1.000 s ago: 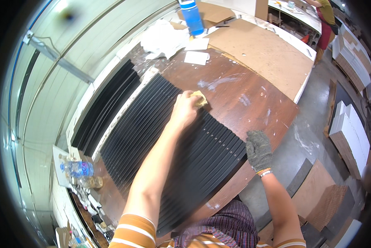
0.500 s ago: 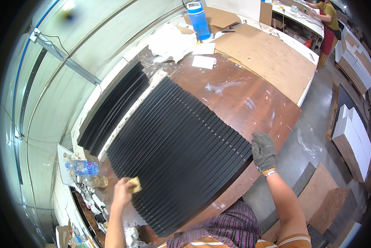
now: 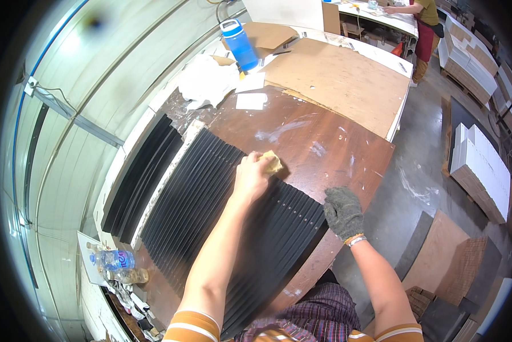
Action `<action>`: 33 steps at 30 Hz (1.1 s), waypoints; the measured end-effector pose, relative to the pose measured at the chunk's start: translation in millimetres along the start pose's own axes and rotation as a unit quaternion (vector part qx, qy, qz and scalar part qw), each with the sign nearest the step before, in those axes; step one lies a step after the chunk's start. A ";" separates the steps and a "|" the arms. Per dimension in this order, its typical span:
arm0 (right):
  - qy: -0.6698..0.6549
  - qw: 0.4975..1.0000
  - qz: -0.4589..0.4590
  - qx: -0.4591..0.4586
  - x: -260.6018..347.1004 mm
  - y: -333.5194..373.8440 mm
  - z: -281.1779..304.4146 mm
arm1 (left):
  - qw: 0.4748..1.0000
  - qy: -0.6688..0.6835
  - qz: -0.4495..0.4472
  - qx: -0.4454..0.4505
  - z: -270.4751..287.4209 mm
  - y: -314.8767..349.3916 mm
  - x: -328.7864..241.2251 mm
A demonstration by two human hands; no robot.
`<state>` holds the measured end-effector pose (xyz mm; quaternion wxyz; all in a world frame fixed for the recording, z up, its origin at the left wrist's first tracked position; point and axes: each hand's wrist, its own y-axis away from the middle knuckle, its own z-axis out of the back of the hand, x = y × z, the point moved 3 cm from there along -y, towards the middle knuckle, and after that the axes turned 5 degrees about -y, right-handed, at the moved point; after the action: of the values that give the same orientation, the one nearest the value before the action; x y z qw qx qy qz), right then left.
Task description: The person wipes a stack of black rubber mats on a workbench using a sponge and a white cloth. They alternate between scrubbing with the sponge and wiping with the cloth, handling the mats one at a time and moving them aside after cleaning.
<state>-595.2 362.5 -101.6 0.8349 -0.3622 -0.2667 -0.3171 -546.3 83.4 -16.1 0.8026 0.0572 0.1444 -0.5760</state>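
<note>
A row of long black strips (image 3: 221,228) lies side by side on a brown worktable (image 3: 318,142). My left hand (image 3: 250,178), bare, presses a small yellow sponge (image 3: 272,162) onto the far ends of the strips. My right hand (image 3: 341,212) wears a grey knit glove and rests on the strips' right edge, fingers curled over it, holding them down.
A second stack of black strips (image 3: 139,176) lies along the wall. A blue bottle (image 3: 240,44), white cloth (image 3: 207,80) and paper scraps sit at the far end. A plywood board (image 3: 341,85) adjoins. Plastic bottles (image 3: 113,261) stand near left. Another person (image 3: 421,17) works far right.
My left hand swept with the sponge from the far ends of the strips down to the near left end, and is now back at the far ends. The gloved right hand stayed put.
</note>
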 end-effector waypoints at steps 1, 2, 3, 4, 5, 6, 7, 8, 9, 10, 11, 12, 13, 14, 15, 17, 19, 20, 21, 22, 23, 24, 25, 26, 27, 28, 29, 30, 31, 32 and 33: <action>0.003 1.000 0.000 0.001 0.1 0.2 -0.4 | 1.000 -0.022 -0.001 0.005 -3.1 3.3 2.3; 0.006 1.000 0.000 0.002 -0.1 0.2 -0.3 | 0.999 -0.039 -0.009 0.012 -3.5 16.4 9.8; 0.010 1.000 -0.003 0.004 -0.6 0.0 -0.5 | 0.998 -0.056 -0.018 0.021 -2.2 34.9 21.4; 0.003 1.000 -0.007 0.003 -1.2 0.0 -0.3 | 0.997 -0.063 -0.020 0.035 1.3 60.1 38.7; -0.004 1.000 -0.012 0.006 -2.0 0.0 -0.4 | 0.997 -0.067 -0.041 0.023 10.4 93.7 57.1; -0.013 1.000 -0.015 0.011 -2.3 0.4 -0.9 | 0.997 -0.066 -0.034 0.026 19.0 130.7 76.5; -0.017 1.000 -0.015 0.009 -2.3 0.9 -1.0 | 0.996 -0.076 -0.031 0.028 30.0 171.9 94.7; -0.022 1.000 -0.014 0.005 -2.5 1.3 -1.2 | 0.995 -0.085 -0.007 0.046 42.0 215.3 111.7; -0.026 1.000 -0.012 0.001 -2.5 1.5 -1.4 | 0.995 -0.069 0.036 0.055 54.5 256.6 127.2; -0.021 1.000 -0.011 -0.001 -2.6 1.6 -2.0 | 0.987 -0.084 0.100 0.091 68.1 295.5 142.7; -0.016 1.000 -0.009 -0.002 -2.6 1.7 -2.6 | 0.976 -0.094 0.151 0.128 80.9 328.2 155.4; -0.012 1.000 -0.009 -0.003 -2.8 1.6 -3.1 | 0.960 -0.120 0.202 0.153 95.5 355.2 165.9; -0.010 1.000 -0.012 0.002 -3.1 1.6 -3.9 | 0.932 -0.140 0.267 0.202 106.7 375.2 174.7; -0.008 1.000 -0.013 0.006 -3.7 1.2 -4.2 | 0.918 -0.194 0.250 0.241 113.8 380.4 179.1; -0.005 1.000 -0.015 0.009 -4.1 0.9 -4.6 | 0.874 -0.267 0.266 0.307 119.6 381.3 181.7; -0.005 1.000 -0.010 0.024 -4.8 0.1 -4.8 | 0.924 -0.211 0.230 0.220 123.4 338.7 176.4; -0.001 1.000 -0.004 0.023 -4.9 -0.2 -3.5 | 0.962 -0.169 0.164 0.134 113.6 265.5 159.9; -0.007 1.000 -0.004 0.024 -5.0 -0.3 -2.9 | 0.977 -0.159 0.108 0.090 106.1 223.1 146.6; -0.013 1.000 -0.004 0.024 -5.0 -0.4 -2.4 | 0.979 -0.161 0.084 0.090 96.1 176.5 136.3; -0.016 1.000 -0.002 0.022 -4.9 -0.4 -1.9 | 0.988 -0.135 0.056 0.045 84.5 132.0 121.2; -0.014 1.000 -0.004 0.022 -4.9 -0.2 -1.5 | 0.994 -0.098 0.046 0.025 71.9 89.1 107.7; -0.011 1.000 -0.002 0.021 -4.6 -0.2 -1.4 | 0.996 -0.072 0.046 0.021 59.6 50.2 95.2; -0.008 1.000 0.000 0.021 -4.4 0.2 -1.2 | 0.998 -0.051 0.034 0.007 48.5 17.5 82.7; -0.009 1.000 0.013 0.011 -3.4 0.2 -0.9 | 0.999 -0.033 0.038 -0.006 37.8 -9.0 72.5; -0.007 1.000 0.013 0.009 -3.4 0.2 -0.7 | 0.999 -0.017 0.044 -0.021 28.5 -28.0 65.0; -0.006 1.000 0.015 0.007 -3.1 0.3 -0.8 | 0.999 -0.005 0.051 -0.016 18.6 -38.4 60.3; -0.004 1.000 0.015 0.004 -3.2 0.0 -0.6 | 0.998 -0.001 0.068 -0.007 11.6 -44.8 60.5; -0.004 1.000 0.006 0.002 -3.7 -0.3 -0.6 | 0.997 -0.038 0.069 0.008 6.1 -41.5 64.6; -0.005 1.000 -0.001 0.003 -4.0 -0.4 -0.7 | 0.997 -0.030 0.070 0.004 2.7 -31.5 71.8; -0.005 1.000 0.000 0.008 -3.8 -0.4 -1.1 | 0.997 -0.024 0.075 0.009 3.5 -16.2 85.4; -0.011 1.000 -0.003 0.007 -3.8 -0.3 -1.1 | 0.997 -0.019 0.080 0.013 6.7 2.1 102.5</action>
<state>-597.8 362.7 -104.7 0.8335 -0.3589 -0.2792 -0.3137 -513.0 -10.6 -40.4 0.8480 0.0682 0.1162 -0.5126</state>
